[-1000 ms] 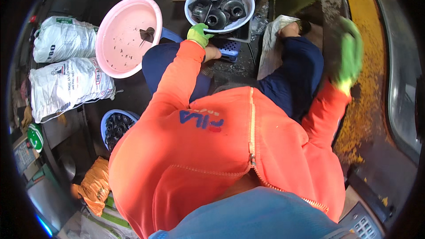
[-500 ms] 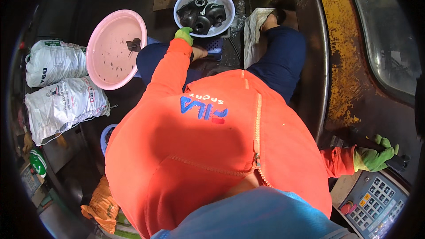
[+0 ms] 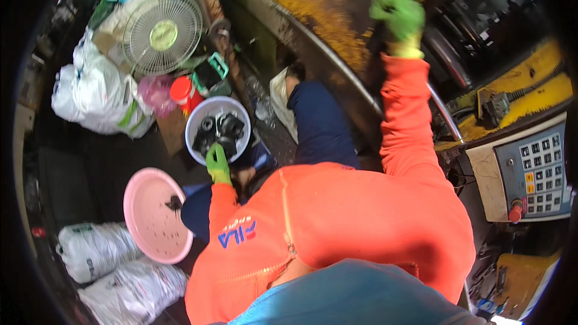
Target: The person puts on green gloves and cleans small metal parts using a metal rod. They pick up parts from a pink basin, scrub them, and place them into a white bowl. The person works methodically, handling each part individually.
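Note:
My left hand (image 3: 218, 165), in a green glove, is closed at the near rim of a pale blue basin (image 3: 192, 121), its fingers over the edge. Black molded parts (image 3: 227, 127) with round openings lie heaped in that basin. My right arm stretches up and forward. The gloved right hand (image 3: 400, 15) is against the dark door panel (image 3: 355, 9) of a machine with worn yellow paint; its fingers are bent and apart, with nothing visible between them. Right of the hand, the machine's opening (image 3: 475, 18) shows dark metal bars inside.
A pink basin (image 3: 135, 216) with a few black scraps stands at left, white sacks (image 3: 99, 253) beside it. A fan (image 3: 162, 35), a red container (image 3: 185, 93) and a white bag (image 3: 99, 96) are at far left. The machine's keypad panel (image 3: 515, 165) is at right.
The view has turned to the right. My right hand has moved from the door handle beside the keypad up and forward, and the machine's opening now shows. My left hand remains at the blue basin.

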{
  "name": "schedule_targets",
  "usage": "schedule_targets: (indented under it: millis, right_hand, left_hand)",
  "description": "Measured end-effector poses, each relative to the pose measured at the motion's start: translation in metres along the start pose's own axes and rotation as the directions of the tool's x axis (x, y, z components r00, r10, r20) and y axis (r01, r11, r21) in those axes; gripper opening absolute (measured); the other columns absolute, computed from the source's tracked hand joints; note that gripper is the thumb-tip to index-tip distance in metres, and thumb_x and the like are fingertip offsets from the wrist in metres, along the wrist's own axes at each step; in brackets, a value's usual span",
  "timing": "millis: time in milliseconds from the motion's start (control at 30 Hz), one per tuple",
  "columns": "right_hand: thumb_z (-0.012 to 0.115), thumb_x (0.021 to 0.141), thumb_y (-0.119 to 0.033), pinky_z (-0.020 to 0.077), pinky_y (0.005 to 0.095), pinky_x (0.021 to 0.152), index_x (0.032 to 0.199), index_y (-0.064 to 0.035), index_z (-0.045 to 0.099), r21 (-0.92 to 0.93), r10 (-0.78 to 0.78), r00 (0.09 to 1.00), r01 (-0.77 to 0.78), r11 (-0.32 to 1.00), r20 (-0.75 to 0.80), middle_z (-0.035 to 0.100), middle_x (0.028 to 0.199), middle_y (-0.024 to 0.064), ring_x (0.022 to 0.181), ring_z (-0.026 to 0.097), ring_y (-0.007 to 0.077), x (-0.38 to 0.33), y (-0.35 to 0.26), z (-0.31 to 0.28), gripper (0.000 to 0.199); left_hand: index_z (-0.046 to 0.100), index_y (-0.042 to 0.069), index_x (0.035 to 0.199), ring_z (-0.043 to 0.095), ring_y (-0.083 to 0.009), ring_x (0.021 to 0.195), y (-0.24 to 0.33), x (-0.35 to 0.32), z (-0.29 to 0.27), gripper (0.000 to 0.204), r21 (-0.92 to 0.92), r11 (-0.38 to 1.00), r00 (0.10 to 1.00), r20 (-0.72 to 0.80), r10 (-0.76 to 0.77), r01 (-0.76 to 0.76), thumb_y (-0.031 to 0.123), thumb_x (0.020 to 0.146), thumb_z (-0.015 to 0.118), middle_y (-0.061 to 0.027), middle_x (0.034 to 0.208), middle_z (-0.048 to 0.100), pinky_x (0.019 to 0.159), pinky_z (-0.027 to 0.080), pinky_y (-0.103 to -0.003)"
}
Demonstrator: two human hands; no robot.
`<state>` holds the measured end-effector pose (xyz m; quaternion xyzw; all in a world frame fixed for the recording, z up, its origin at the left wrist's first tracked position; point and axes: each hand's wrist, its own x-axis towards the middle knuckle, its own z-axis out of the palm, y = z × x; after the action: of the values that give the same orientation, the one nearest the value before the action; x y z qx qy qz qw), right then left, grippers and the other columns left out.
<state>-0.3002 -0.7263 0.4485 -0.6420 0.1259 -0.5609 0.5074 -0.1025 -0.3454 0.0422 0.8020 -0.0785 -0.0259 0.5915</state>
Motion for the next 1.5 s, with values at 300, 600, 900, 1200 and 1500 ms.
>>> schedule_targets:
  millis: [300, 600, 900, 1200, 1500]
  right_hand:
    - [0.057, 0.088, -0.028, 0.0380, 0.0274, 0.046, 0.080, -0.0101, 0.053, -0.122, 0.258, 0.966, -0.254, 0.960, 0.023, 0.047, 0.058, -0.0020, 0.046, 0.046, 0.0098, 0.095, 0.065, 0.106, 0.020]
    - [0.060, 0.090, -0.016, 0.0386, 0.0237, 0.044, 0.091, -0.0101, 0.063, 0.062, -0.373, 0.928, 0.374, 0.925, -0.022, 0.051, 0.065, -0.0040, 0.053, 0.050, 0.0074, 0.231, -0.006, -0.024, 0.007]
    - [0.059, 0.076, -0.037, 0.0458, 0.0385, 0.090, 0.112, -0.0025, 0.064, -0.804, -0.428, 0.785, -0.145, 0.576, -0.449, 0.064, 0.111, 0.0204, 0.103, 0.061, 0.0341, 0.359, 0.109, -0.289, 0.050]
    - [0.046, 0.086, -0.039, 0.0456, 0.0424, 0.092, 0.109, -0.0021, 0.064, -0.977, -0.294, 0.942, -0.193, -0.091, -0.159, 0.061, 0.114, 0.0217, 0.107, 0.057, 0.0386, 0.403, 0.123, -0.325, 0.047]
    - [0.057, 0.087, -0.027, 0.0450, 0.0359, 0.070, 0.088, 0.0025, 0.060, -0.785, -0.667, 0.582, 0.077, 0.615, -0.465, 0.063, 0.080, 0.0132, 0.074, 0.057, 0.0250, 0.334, 0.094, -0.290, 0.029]
  left_hand:
    - [0.035, 0.020, 0.053, 0.029, -0.0113, 0.036, 0.020, -0.025, -0.004, 0.051, -0.393, 0.666, 0.769, 0.232, -0.595, 0.634, 0.052, 0.089, 0.052, 0.0049, 0.046, 0.029, 0.036, 0.021, -0.028]
    - [0.052, 0.005, 0.122, 0.055, -0.0113, 0.062, 0.104, -0.008, 0.005, 0.044, -0.426, 0.751, 0.809, 0.538, -0.239, 0.505, 0.036, 0.090, 0.058, 0.0001, 0.082, 0.057, 0.053, 0.045, -0.023]
    - [0.054, 0.003, 0.121, 0.060, -0.0163, 0.077, 0.162, 0.011, 0.058, 0.039, -0.255, 0.769, 0.676, 0.677, -0.291, 0.586, 0.029, 0.092, 0.055, -0.0049, 0.093, 0.061, 0.068, 0.049, -0.029]
    - [0.057, 0.001, 0.116, 0.059, -0.0148, 0.081, 0.161, 0.009, 0.086, 0.033, -0.035, 0.946, 0.609, 0.773, -0.178, 0.321, 0.026, 0.095, 0.051, -0.0050, 0.092, 0.061, 0.073, 0.049, -0.029]
    - [0.058, 0.003, 0.113, 0.054, -0.0131, 0.081, 0.198, -0.008, 0.061, 0.033, -0.218, 0.835, 0.639, 0.745, -0.192, 0.505, 0.024, 0.088, 0.060, -0.0041, 0.092, 0.059, 0.070, 0.046, -0.028]
